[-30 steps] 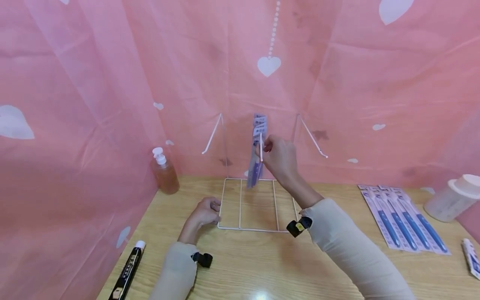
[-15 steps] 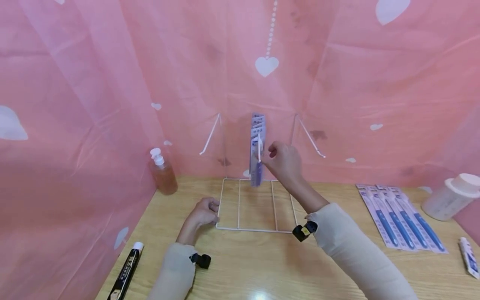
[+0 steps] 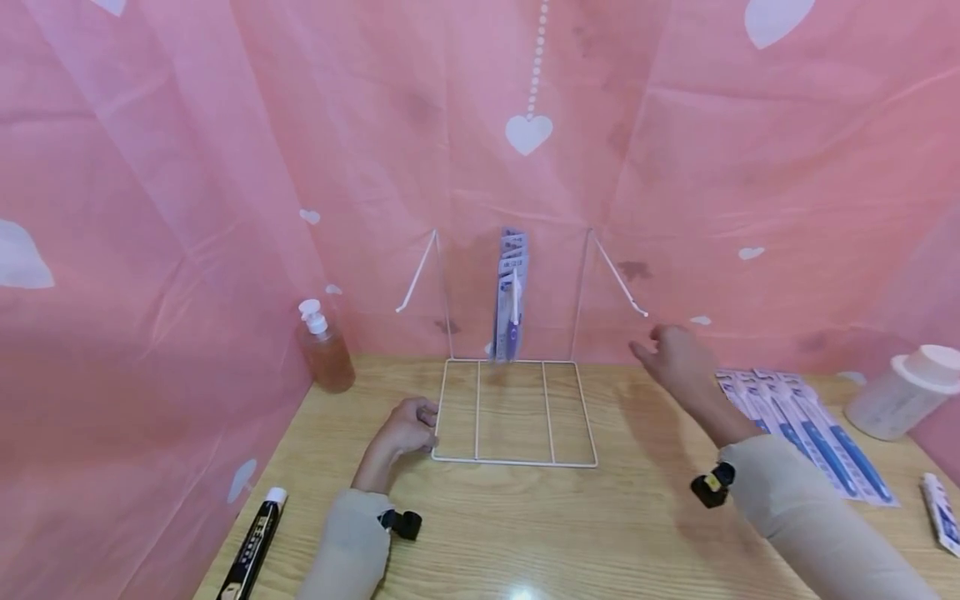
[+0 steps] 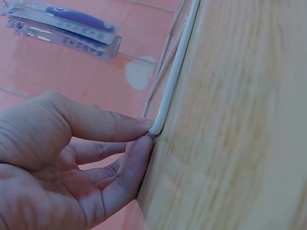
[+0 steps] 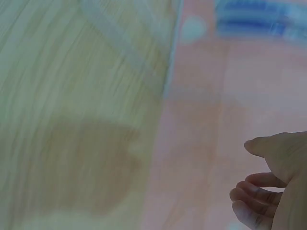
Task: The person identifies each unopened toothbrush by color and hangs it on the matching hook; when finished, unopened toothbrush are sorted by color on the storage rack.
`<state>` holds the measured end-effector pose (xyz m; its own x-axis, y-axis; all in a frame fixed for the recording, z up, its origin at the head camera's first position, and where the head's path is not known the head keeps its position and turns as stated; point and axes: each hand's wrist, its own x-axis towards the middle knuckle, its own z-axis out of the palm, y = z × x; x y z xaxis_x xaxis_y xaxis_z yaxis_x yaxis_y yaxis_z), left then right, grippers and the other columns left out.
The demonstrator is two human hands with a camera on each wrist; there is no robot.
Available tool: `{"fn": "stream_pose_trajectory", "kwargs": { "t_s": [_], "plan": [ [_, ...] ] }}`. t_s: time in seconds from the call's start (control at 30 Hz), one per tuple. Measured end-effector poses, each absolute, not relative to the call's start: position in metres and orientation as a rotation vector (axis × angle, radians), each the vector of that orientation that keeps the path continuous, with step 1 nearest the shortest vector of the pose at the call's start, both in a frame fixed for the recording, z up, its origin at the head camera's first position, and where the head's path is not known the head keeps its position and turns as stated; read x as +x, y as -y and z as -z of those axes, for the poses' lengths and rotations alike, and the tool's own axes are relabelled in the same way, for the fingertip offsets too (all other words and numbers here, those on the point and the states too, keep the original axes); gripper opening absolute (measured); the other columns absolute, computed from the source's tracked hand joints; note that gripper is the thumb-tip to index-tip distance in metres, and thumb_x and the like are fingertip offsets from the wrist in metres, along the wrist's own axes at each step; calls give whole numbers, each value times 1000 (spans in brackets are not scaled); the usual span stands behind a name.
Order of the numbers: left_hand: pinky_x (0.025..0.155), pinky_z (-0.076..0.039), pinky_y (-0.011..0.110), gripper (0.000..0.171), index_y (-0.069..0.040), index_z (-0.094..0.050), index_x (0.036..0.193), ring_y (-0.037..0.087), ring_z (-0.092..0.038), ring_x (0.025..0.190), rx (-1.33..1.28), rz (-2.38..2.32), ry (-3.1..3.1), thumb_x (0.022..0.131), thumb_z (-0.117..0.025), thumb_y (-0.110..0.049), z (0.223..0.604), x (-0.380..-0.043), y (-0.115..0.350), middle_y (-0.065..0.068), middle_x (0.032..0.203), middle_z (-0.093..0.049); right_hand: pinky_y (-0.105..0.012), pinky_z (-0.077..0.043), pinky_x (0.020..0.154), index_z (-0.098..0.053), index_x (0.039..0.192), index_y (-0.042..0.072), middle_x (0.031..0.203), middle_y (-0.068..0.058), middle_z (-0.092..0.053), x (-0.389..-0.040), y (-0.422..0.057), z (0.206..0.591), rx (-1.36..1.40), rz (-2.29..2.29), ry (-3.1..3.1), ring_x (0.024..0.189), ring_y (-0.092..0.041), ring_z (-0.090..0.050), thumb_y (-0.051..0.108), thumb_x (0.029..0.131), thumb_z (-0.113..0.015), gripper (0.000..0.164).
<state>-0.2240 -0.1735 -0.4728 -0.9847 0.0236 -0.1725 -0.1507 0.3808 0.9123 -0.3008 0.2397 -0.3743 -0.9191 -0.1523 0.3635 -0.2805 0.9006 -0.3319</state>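
Note:
A white wire rack (image 3: 517, 462) stands on the wooden table, its front hooks jutting towards me. Several packaged toothbrushes (image 3: 505, 317) with purple handles hang one behind another on its middle hook. My left hand (image 3: 403, 427) is at the rack's left side; in the left wrist view its thumb and fingers pinch the front corner of the white wire (image 4: 169, 96). Held in the air right of the rack, my right hand (image 3: 678, 362) has its thumb apart from loosely bent fingers and nothing in it. The right wrist view is blurred beyond that hand (image 5: 278, 187).
Several packaged blue-handled toothbrushes (image 3: 832, 454) lie on the right, partly behind the right arm. Past them are a white tub (image 3: 892, 404) and a small tube (image 3: 940, 512). A pump bottle (image 3: 328, 358) and a black toothpaste tube (image 3: 253, 542) are on the left. Pink cloth (image 3: 360, 167) hangs behind.
My right hand has let go of the front hanging toothbrush pack and moved right, away from the hook. The packs now hang straighter. My left hand stays on the rack.

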Motion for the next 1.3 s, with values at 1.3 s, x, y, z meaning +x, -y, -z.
{"fn": "stream_pose_trajectory", "kwargs": {
  "t_s": [1.3],
  "plan": [
    [62,-60,32,56,9,-56,121,25,-58,79,-113,-1682,-2455,67,-66,23,471,-223,182,17,99,-53,-32,-31,41,-41,53,13,52,-1,-42,-321,-380,447,-21,-567,2957,50,-22,-43,16,81,-52,30]
  ]
}}
